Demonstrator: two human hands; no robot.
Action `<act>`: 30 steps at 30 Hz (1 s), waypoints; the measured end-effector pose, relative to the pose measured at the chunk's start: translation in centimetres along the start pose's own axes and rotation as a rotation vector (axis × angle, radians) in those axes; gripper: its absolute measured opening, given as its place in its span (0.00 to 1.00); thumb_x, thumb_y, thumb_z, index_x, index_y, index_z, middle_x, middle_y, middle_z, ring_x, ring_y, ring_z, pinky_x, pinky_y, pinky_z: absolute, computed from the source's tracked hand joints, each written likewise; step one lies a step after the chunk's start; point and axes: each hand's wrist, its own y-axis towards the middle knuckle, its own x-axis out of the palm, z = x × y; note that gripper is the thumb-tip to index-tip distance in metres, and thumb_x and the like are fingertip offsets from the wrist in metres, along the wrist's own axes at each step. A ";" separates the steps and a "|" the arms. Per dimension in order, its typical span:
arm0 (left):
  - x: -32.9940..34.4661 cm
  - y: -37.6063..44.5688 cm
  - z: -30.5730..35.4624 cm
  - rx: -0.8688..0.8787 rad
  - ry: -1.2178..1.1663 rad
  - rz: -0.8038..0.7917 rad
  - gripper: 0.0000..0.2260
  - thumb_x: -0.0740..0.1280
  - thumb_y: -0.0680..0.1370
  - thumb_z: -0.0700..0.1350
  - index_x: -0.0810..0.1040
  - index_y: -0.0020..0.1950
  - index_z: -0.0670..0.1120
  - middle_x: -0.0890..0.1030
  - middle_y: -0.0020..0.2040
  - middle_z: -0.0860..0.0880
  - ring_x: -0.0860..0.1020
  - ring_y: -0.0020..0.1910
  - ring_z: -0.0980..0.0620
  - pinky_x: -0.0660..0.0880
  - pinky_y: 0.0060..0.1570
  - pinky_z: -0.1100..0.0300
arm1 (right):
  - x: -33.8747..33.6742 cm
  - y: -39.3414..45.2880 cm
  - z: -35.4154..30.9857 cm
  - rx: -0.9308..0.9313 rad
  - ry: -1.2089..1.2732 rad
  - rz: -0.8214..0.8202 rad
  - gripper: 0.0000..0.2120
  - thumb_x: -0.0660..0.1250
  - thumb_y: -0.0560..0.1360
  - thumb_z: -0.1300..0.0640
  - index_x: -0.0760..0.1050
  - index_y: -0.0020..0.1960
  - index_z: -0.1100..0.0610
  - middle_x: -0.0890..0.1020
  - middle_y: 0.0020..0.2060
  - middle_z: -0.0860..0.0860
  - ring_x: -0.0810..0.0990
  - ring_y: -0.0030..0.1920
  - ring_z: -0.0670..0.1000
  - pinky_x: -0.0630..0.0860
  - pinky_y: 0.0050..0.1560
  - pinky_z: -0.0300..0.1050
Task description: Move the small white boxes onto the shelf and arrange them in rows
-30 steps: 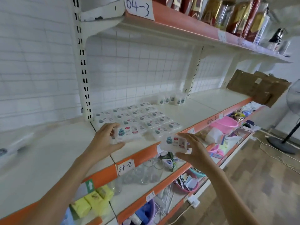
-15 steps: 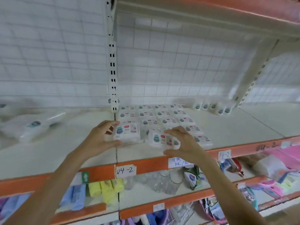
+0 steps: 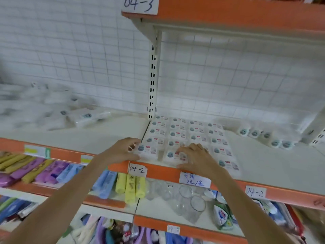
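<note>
Small white boxes [image 3: 189, 133] with blue and red labels lie flat in neat rows on the cream shelf [image 3: 274, 166], right of the upright post. My left hand [image 3: 123, 152] grips a white box [image 3: 146, 150] at the front left corner of the rows. My right hand [image 3: 197, 157] rests on another white box [image 3: 174, 156] beside it, at the shelf's front edge. Both boxes sit on the shelf surface. A line of several more white boxes [image 3: 265, 138] stands on edge at the back right.
Blurred white packages [image 3: 58, 111] lie in a pile on the shelf section to the left. An orange shelf edge with the label "04-2" [image 3: 137, 170] runs below my hands. Glass cups [image 3: 184, 196] and coloured rolls [image 3: 130, 187] fill the lower shelf. Another shelf [image 3: 228, 13] hangs overhead.
My right hand has brought its box from in front of the shelf down onto the front row beside the left hand's box. The view has swung left.
</note>
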 end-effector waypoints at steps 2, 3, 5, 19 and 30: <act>0.8 0.1 0.3 -0.015 -0.032 -0.004 0.30 0.74 0.70 0.44 0.67 0.69 0.48 0.72 0.61 0.53 0.73 0.56 0.55 0.70 0.54 0.64 | 0.2 -0.5 0.4 -0.026 0.043 0.038 0.25 0.64 0.72 0.37 0.67 0.67 0.43 0.69 0.61 0.49 0.65 0.63 0.52 0.61 0.66 0.49; 1.1 0.1 0.3 -0.021 -0.071 0.002 0.31 0.75 0.68 0.45 0.67 0.68 0.48 0.72 0.62 0.52 0.73 0.57 0.54 0.71 0.56 0.62 | 0.3 -0.7 0.5 -0.034 0.073 0.061 0.24 0.63 0.72 0.38 0.69 0.66 0.44 0.69 0.60 0.49 0.66 0.63 0.52 0.62 0.66 0.48; 1.5 0.1 0.2 -0.026 -0.145 0.024 0.30 0.76 0.65 0.49 0.68 0.64 0.52 0.73 0.62 0.50 0.74 0.57 0.53 0.73 0.56 0.59 | 0.5 -1.1 0.7 -0.030 0.116 0.104 0.22 0.64 0.73 0.41 0.71 0.65 0.47 0.70 0.59 0.50 0.67 0.62 0.52 0.63 0.66 0.48; 3.6 0.1 0.0 0.041 -0.169 0.187 0.18 0.74 0.69 0.45 0.72 0.55 0.50 0.74 0.56 0.51 0.76 0.54 0.53 0.74 0.56 0.58 | 3.8 -2.1 -0.3 0.023 0.024 0.380 0.19 0.56 0.73 0.40 0.77 0.53 0.49 0.77 0.50 0.48 0.76 0.51 0.52 0.74 0.50 0.48; 2.6 -0.6 0.9 -0.001 -0.173 0.101 0.18 0.73 0.71 0.46 0.72 0.58 0.50 0.73 0.57 0.52 0.74 0.55 0.55 0.70 0.51 0.67 | 2.0 -2.1 -0.3 -0.004 0.007 0.212 0.31 0.46 0.70 0.33 0.75 0.60 0.48 0.75 0.59 0.48 0.72 0.59 0.53 0.68 0.63 0.52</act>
